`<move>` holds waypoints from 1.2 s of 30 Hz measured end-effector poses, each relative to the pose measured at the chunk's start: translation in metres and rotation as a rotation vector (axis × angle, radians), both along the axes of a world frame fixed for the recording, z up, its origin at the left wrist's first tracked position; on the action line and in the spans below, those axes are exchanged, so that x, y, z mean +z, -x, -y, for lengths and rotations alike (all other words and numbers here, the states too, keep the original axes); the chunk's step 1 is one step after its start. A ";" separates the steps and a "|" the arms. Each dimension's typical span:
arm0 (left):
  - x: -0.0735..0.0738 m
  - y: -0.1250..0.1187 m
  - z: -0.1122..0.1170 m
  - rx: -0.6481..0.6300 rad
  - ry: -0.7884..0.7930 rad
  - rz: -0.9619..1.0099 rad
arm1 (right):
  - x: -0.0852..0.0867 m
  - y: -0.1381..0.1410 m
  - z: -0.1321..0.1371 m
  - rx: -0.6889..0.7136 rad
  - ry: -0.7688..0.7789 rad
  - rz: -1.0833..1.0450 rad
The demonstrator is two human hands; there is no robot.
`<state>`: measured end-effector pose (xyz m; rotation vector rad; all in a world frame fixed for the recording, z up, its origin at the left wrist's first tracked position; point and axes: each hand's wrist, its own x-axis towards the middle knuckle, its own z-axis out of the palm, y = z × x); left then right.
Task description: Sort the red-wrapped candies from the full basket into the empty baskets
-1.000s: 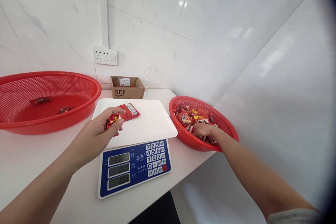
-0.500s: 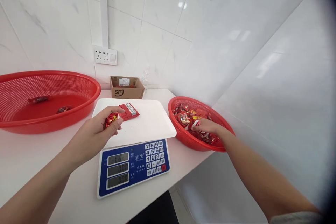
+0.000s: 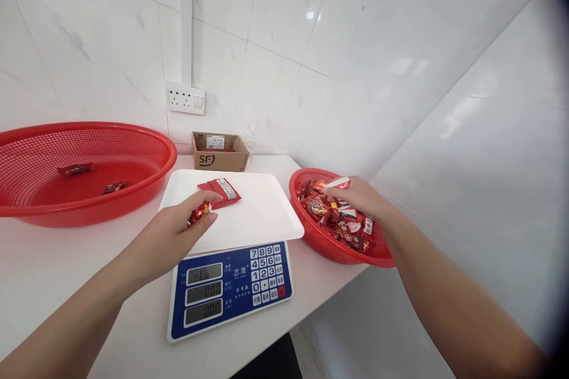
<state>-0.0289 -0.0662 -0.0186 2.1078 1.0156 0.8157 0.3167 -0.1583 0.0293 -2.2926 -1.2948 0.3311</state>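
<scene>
My left hand (image 3: 171, 237) is closed around a small red and gold snack packet (image 3: 201, 212), held above the white tray (image 3: 262, 216) of a scale. Just beyond its fingertips a flat red pouch (image 3: 225, 190) with a white label lies on that tray; whether they touch is hard to tell. Over the right red basket (image 3: 306, 238), my right hand (image 3: 362, 196) pinches a red and white snack packet (image 3: 340, 183). Several red wrapped snack packets (image 3: 349, 234) fill the basket below it.
The scale's blue keypad panel (image 3: 235, 290) faces me. At the left stands a larger red basket (image 3: 84, 213) with two dark red packets inside. A cardboard box (image 3: 222, 160) and a clear plastic bottle (image 3: 251, 137) are by the tiled wall, under a socket (image 3: 185, 99).
My right hand has risen from among the packets in the basket with a red and white one between its fingers. My left hand still holds its packet over the tray. The view has shifted slightly.
</scene>
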 end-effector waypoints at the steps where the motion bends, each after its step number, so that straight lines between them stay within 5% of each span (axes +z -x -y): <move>1: 0.001 0.000 0.001 -0.048 -0.011 -0.059 | 0.004 0.012 -0.002 0.044 -0.035 -0.044; 3: 0.002 0.001 0.002 -0.123 -0.019 -0.164 | 0.007 0.038 -0.007 0.154 -0.050 -0.086; 8: 0.004 0.004 0.001 -0.076 -0.033 -0.176 | -0.005 0.092 -0.027 0.508 0.057 -0.191; 14: 0.005 0.005 -0.003 -0.021 -0.012 -0.186 | -0.020 0.124 -0.052 0.714 0.195 -0.367; 22: 0.004 0.008 -0.008 0.091 -0.032 -0.136 | -0.014 0.122 -0.063 0.442 0.128 -0.270; 30: 0.007 0.006 -0.007 0.006 -0.061 -0.124 | -0.022 0.114 -0.080 0.494 0.098 0.083; 36: 0.005 0.007 -0.010 0.012 -0.078 -0.104 | -0.028 0.117 -0.063 0.543 0.096 0.276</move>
